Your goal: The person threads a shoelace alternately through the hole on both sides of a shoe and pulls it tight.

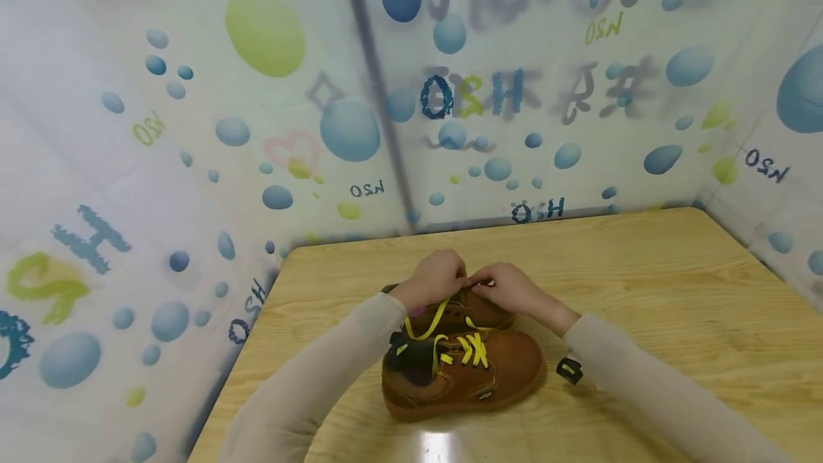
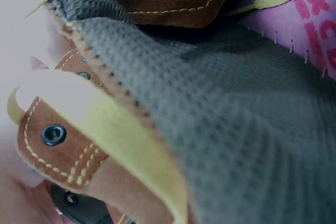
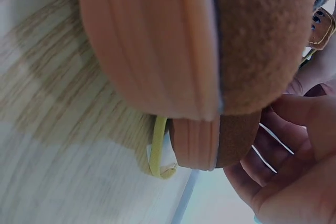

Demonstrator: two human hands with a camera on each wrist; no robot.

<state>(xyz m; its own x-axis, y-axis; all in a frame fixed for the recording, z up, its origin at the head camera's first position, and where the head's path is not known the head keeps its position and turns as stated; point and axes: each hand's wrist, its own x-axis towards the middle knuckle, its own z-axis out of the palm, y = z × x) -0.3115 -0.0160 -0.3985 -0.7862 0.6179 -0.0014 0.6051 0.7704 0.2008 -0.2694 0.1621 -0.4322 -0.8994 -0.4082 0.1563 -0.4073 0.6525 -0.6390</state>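
Observation:
Two brown leather shoes with yellow laces stand side by side, toes to the right. In the head view, both hands meet over the lacing of the far shoe [image 1: 459, 319]. My left hand [image 1: 437, 279] pinches its yellow shoelace [image 1: 437, 321], which hangs in a loop below the wrist. My right hand [image 1: 511, 289] comes from the toe side, fingertips pinching at the same lacing; the lace between them is hidden. The left wrist view shows the grey lining [image 2: 210, 93] and an eyelet flap [image 2: 44, 135] with lace across it. The near shoe [image 1: 508, 366] has crossed laces.
The shoes stand on a wooden table [image 1: 675, 291]. A small black device [image 1: 569, 370] is at the right wrist. Printed curtains [image 1: 553, 113] with blue and green dots enclose the table at the back and sides. A pink printed patch [image 2: 310, 24] lies inside the far shoe.

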